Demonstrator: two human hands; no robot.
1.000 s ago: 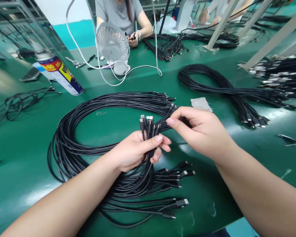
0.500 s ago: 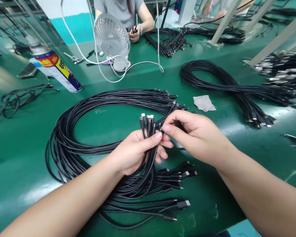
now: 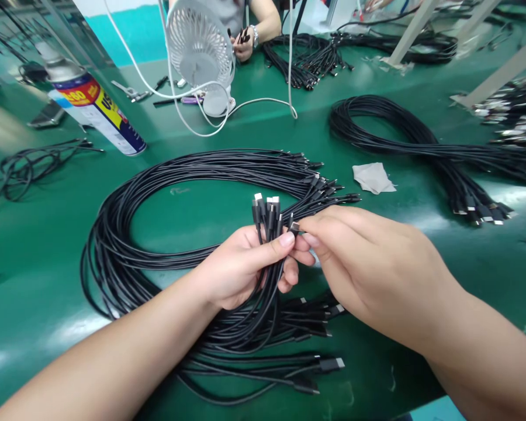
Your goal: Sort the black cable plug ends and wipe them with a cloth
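My left hand (image 3: 249, 263) is closed around a bunch of black USB cables (image 3: 272, 219), just below their plugs. Several plugs with metal tips stand upright above the fingers, and the thumb presses on one plug (image 3: 294, 228) at the right side. Beside that plug, my right hand (image 3: 368, 257) has thumb and forefinger pinched together at its metal end. What lies between those fingertips is hidden. From the left hand the cables run down into a large looped coil of black cables (image 3: 107, 245) on the green table, with loose plug ends (image 3: 331, 364) fanned out below.
A small white fan (image 3: 199, 47) and a spray can (image 3: 99, 111) stand behind the coil. Another coil of cables (image 3: 403, 126) and a scrap of white cloth (image 3: 374, 178) lie to the right. Across the table, a person's hand (image 3: 244, 45) holds black cable ends.
My right hand has turned over at the plug, its back now showing; the dark piece seen in its palm is now hidden. My left hand keeps its grip. The view has shifted slightly.
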